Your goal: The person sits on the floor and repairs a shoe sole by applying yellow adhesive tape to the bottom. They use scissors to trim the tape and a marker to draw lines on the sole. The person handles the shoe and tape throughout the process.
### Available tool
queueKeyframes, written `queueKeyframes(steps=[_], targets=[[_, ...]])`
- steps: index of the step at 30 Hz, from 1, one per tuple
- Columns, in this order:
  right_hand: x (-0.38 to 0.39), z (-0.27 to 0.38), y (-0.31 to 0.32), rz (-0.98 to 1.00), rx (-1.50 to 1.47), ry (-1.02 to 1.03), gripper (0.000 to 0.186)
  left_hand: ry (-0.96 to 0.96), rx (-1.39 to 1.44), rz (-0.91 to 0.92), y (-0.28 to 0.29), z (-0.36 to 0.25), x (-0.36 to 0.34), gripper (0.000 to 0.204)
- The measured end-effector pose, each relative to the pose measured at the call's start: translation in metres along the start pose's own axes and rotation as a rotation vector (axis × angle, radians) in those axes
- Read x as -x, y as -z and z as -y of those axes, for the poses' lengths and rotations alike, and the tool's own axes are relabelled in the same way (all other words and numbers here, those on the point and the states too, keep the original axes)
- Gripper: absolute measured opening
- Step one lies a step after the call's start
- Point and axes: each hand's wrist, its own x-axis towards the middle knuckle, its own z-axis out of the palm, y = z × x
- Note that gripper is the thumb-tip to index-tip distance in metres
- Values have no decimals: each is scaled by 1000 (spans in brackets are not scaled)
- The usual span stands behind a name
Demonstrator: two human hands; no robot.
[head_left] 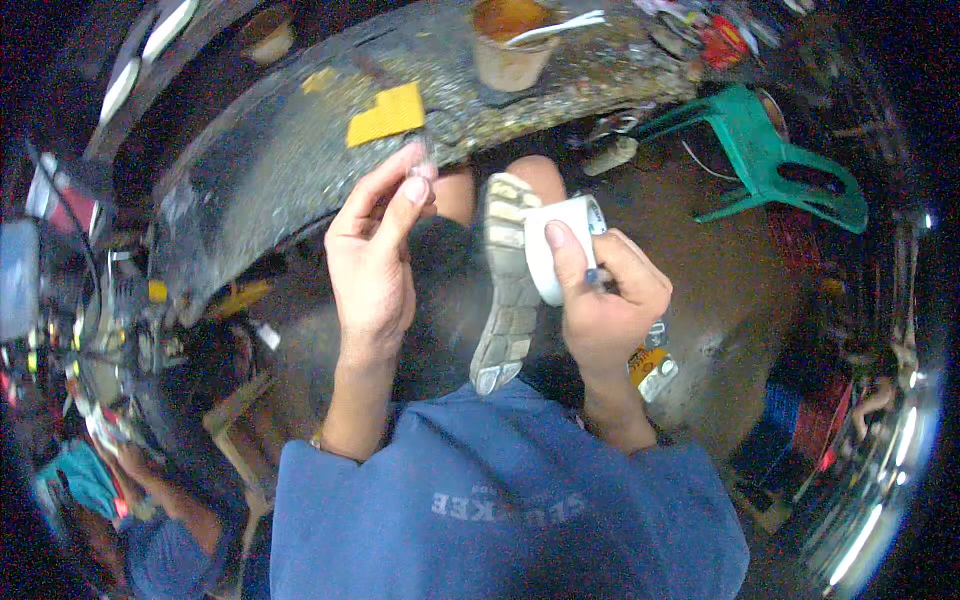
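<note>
In the middle a shoe sole, grey with pale tread blocks, lies tread up across my lap. My right hand is closed around a white tape roll, thumb on its near face, held over the sole's right edge. A small dark blue tip shows between the fingers; I cannot tell what it belongs to. My left hand is raised to the left of the sole. Its thumb and forefinger pinch together, with a blurred, see-through bit at their tips that I cannot make out.
Ahead is a worn, speckled bench with a yellow textured piece and a tub of brown stuff with a white stick. A green plastic chair stands at right. Another person sits at lower left.
</note>
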Motion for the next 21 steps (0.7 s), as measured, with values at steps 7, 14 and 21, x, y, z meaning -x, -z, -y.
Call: queueKeyframes(steps=[7, 14, 21], targets=[[2, -34, 53, -192, 157, -197, 21, -319, -492, 458, -77, 20, -49, 16], [14, -37, 78, -251, 119, -253, 15, -505, -899, 414, -213, 100, -158, 25], [23, -45, 98, -332, -18, -327, 19, -697, -1195, 352, -238, 144, -211, 16]])
